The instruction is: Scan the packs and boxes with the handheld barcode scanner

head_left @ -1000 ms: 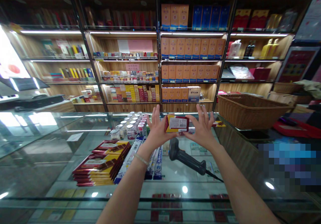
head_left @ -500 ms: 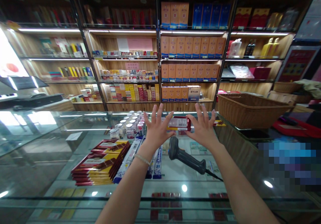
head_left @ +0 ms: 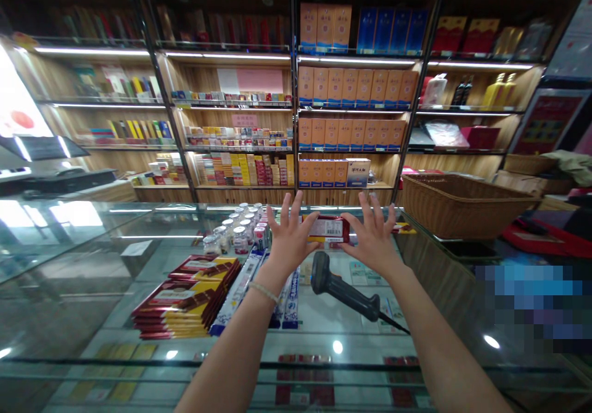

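I have the red-and-yellow packet [head_left: 330, 229] up between both hands over the glass counter [head_left: 319, 323], its pale barcode label turned toward my camera. My left hand [head_left: 289, 240] pinches the packet's left end between thumb and forefinger, other fingers spread; my right hand [head_left: 374, 240] is clamped the same way on the right end. Just nearer than the packet I see the dark handheld scanner [head_left: 345, 290] lying on the glass, its cable trailing right. To the left sit the stacked chocolate packs [head_left: 185, 296], blue-and-white packets [head_left: 238, 293] beside them, lidded jars [head_left: 231, 234] farther off; far right, a wicker basket [head_left: 467, 206]
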A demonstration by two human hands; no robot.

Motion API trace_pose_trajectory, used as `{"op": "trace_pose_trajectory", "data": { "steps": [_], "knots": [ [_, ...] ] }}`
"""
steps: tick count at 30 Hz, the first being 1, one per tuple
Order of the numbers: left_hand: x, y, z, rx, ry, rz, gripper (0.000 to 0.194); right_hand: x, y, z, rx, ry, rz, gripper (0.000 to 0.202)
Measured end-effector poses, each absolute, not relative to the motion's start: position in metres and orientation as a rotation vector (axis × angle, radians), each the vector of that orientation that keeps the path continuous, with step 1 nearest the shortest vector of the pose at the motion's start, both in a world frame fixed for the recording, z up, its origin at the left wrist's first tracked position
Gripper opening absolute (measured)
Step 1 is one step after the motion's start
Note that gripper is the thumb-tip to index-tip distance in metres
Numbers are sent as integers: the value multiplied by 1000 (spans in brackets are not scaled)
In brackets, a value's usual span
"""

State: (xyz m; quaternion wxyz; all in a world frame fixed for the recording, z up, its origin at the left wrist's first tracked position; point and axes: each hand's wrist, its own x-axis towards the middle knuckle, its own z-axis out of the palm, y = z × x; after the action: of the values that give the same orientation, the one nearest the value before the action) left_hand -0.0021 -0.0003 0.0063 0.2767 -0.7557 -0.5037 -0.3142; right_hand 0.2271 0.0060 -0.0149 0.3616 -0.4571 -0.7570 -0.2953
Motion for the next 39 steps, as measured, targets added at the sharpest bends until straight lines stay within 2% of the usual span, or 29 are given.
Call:
{"op": "trace_pose_trajectory", "data": {
  "steps": [21,29,35,39],
  "knots": [
    [-5,4,-1,-1962,-1359,-956,69,214,9,-9,-1469,-2024,-667,69],
    [-8,8,-4,-1926,-1430,-1014,72,201,-9,-12,-1674,-2039,-537,82],
    [-8,8,-4,-1934,-1455,-1042,73,198,-45,-29,-1737,-2238,-428,109],
    [-8,3,-1,-1933,-1458,-1040,71,197,-61,-37,-1736,-2295,-394,106]
  ]
}}
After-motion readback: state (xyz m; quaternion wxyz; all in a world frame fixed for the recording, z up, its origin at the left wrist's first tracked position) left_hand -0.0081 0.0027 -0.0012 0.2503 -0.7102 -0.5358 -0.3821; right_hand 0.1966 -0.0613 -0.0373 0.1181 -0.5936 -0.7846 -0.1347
